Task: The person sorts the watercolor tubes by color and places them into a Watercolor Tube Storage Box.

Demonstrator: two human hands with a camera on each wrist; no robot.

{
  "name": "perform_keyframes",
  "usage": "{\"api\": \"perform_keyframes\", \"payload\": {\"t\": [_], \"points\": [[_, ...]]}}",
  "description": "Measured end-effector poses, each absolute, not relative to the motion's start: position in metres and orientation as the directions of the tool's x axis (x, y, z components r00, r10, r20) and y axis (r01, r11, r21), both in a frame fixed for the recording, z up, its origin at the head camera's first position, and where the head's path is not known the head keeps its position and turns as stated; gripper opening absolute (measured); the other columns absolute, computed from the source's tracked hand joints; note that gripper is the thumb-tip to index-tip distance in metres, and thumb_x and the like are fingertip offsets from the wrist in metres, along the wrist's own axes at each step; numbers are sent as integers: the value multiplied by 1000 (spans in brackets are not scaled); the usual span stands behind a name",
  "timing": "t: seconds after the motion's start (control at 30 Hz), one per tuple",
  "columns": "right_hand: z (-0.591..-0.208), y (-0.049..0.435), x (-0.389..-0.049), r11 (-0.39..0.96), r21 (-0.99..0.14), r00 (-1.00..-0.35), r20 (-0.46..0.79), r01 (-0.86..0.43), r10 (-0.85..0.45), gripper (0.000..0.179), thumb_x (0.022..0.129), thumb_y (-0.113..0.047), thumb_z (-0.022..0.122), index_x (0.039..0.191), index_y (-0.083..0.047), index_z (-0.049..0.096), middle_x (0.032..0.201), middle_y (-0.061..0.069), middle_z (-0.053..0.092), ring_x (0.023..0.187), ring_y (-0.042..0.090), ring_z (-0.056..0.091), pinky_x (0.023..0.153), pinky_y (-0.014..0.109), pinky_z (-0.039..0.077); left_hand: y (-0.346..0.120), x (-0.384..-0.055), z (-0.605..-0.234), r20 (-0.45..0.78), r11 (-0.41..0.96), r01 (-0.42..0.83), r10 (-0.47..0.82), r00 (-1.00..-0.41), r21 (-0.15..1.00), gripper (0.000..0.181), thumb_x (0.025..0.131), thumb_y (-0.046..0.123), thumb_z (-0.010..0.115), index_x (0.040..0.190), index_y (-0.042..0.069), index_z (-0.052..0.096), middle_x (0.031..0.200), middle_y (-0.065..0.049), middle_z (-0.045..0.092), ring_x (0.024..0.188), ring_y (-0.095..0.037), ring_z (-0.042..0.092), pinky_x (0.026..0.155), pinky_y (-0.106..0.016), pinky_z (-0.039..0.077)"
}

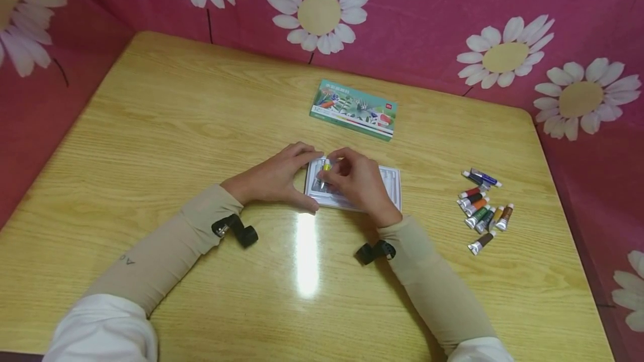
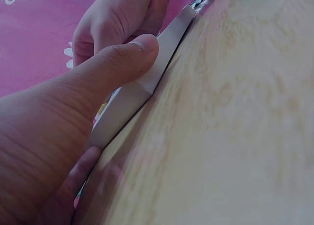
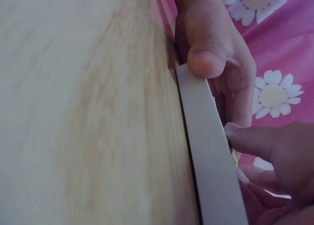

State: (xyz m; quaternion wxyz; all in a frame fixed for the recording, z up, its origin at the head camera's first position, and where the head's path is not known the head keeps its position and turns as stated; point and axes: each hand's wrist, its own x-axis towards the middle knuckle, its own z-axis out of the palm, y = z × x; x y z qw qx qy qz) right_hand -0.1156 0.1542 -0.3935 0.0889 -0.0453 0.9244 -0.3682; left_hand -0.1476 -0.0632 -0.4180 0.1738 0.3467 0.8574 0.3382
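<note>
A white plastic tray [image 1: 398, 191] with slots lies on the table in front of the person. The left hand [image 1: 276, 177] holds its left end, thumb at the front corner and fingers at the back corner. Over the tray, the right hand [image 1: 361, 181] pinches a small yellow paint tube [image 1: 327, 166] with a white cap, close to the left-hand slots. Silvery tube ends show beside it, partly covered by the fingers. From the right wrist, the tray's front wall [image 3: 208, 141] is seen with the left thumb [image 3: 207, 63] on its corner.
A teal printed paint box [image 1: 354, 109] lies behind the tray. Several paint tubes [image 1: 481, 243] of various colours are spread in a loose group on the right of the wooden table [image 1: 201, 116]. A pink cloth with daisies [image 1: 412, 21] hangs behind the table.
</note>
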Motion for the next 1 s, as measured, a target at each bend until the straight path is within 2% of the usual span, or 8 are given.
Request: {"api": "perform_keyframes", "payload": {"t": [0.33, 0.53, 0.67, 0.8, 1.0], "points": [[-391, 150, -112, 761, -646, -988, -74, -56, -136, 32, 92, -33, 79, 114, -11, 72, 91, 5, 75, 82, 17, 64, 70, 26, 49, -64, -147, -417, -81, 542, 462, 705, -705, 702, 116, 71, 65, 87, 163, 18, 34, 162, -5, 36, 151, -23, 36, 127, -45, 35], [-388, 149, -109, 778, -622, -988, -50, -82, -143, 28, 91, -23, 74, 115, -9, 73, 94, 6, 77, 84, 17, 68, 74, 26, 51, -63, -147, -416, -86, 544, 463, 708, -701, 700, 116, 71, 66, 86, 163, 17, 33, 162, -6, 35, 151, -24, 35, 127, -47, 35], [-387, 148, -108, 791, -607, -988, -52, -84, -146, 29, 91, -24, 77, 115, -8, 74, 94, 6, 77, 84, 17, 69, 74, 26, 52, -63, -146, -416, -86, 546, 463, 706, -703, 699, 116, 71, 66, 86, 163, 18, 34, 162, -6, 35, 151, -24, 35, 127, -46, 35], [-388, 148, -108, 804, -587, -987, -45, -97, -152, 31, 92, -26, 78, 117, -7, 77, 96, 7, 79, 85, 17, 70, 74, 30, 54, -63, -146, -416, -81, 540, 467, 710, -699, 700, 116, 72, 65, 86, 163, 17, 34, 163, -6, 35, 152, -24, 35, 127, -47, 35], [-390, 147, -108, 803, -584, -985, -38, -117, -171, 29, 94, -25, 77, 115, -6, 79, 107, 9, 81, 87, 16, 69, 79, 36, 58, -64, -146, -415, -79, 536, 469, 713, -696, 702, 116, 72, 64, 87, 163, 16, 33, 164, -5, 34, 153, -25, 34, 127, -48, 34]]}}
